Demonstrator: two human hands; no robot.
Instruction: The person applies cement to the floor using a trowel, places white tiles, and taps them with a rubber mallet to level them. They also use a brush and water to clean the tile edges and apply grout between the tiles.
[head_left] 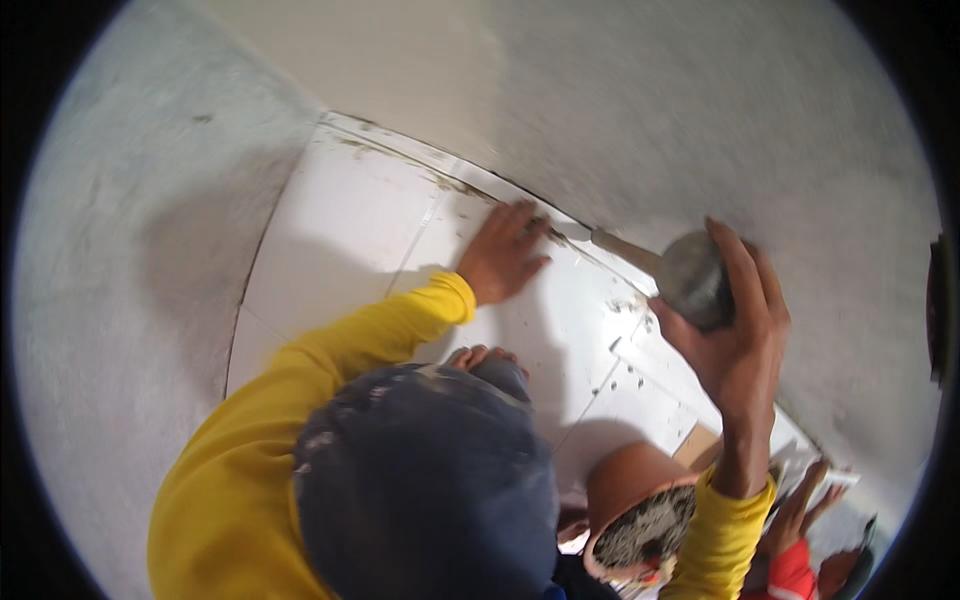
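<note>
One orange bucket (625, 480) below your right hand (735, 330) is holding grey mortar; that hand is gripping a grey-handled trowel (690, 275), your left hand (503, 255) is pressing spread on white tile (350, 215).

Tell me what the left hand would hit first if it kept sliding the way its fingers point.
The left hand lies flat on the white tile, fingers aimed up-right. Just past the fingertips is the mortar-filled joint where the tile meets the grey wall, by the trowel tip. The wall likely comes first.

Grey rough plastered wall (760, 110); white tiled floor (350, 220), mortar specks along joints; soft daylight.
</note>
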